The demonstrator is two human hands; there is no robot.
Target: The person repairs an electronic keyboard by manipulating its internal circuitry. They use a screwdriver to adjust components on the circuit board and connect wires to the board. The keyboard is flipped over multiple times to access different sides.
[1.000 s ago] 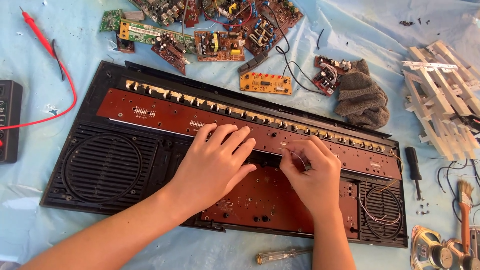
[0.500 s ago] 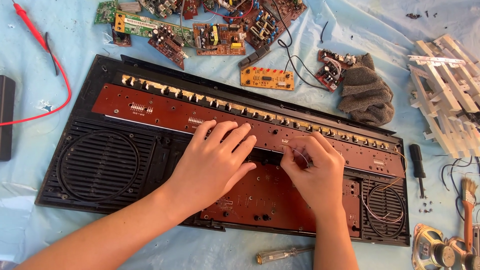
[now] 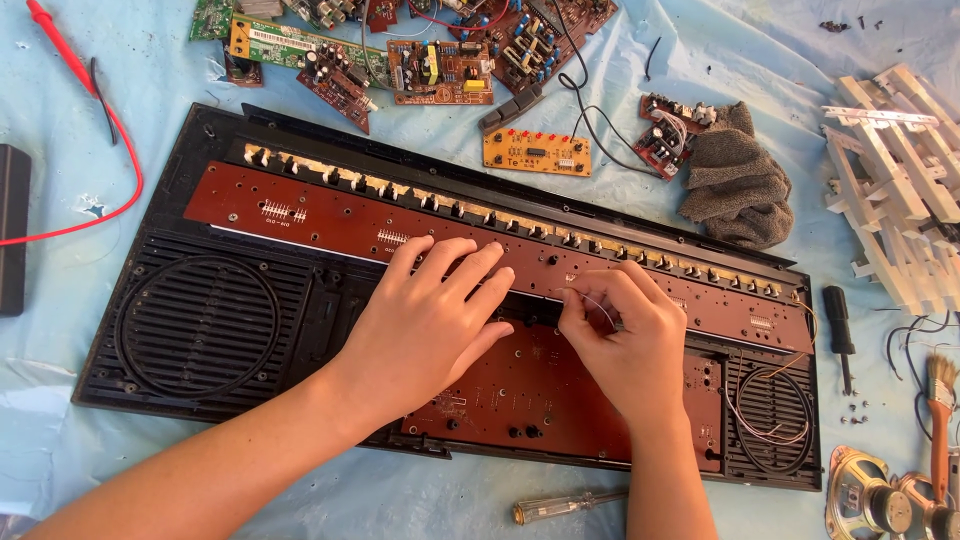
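Circuit board [image 3: 300, 215], long and reddish-brown, lies inside the black keyboard housing [image 3: 200, 330], which rests on the blue plastic sheet [image 3: 420, 505]. My left hand [image 3: 430, 320] lies flat on the board near its middle, fingers spread and pressing down. My right hand [image 3: 625, 335] sits just beside it, thumb and forefinger pinching a thin pale wire [image 3: 590, 298] at the board's surface (whether the wire's end is soldered there I cannot tell).

To do this step well, I judge that the flat hand should keep the board steady while the pinching fingers work gently, since so fine a wire would snap or tear from its joint under a sharp tug.

The board's long axis runs from upper left to lower right in the head view, parallel to the housing's long edge and to the row of small pale contacts [image 3: 420, 198] along its far side. One end lies above the round speaker grille [image 3: 200, 325] at left; the other reaches the smaller grille [image 3: 775, 405] at right, where loose wires curl. A clear-handled screwdriver [image 3: 565, 506] lies near, below the housing; loose circuit boards [image 3: 440, 70] lie beyond it.
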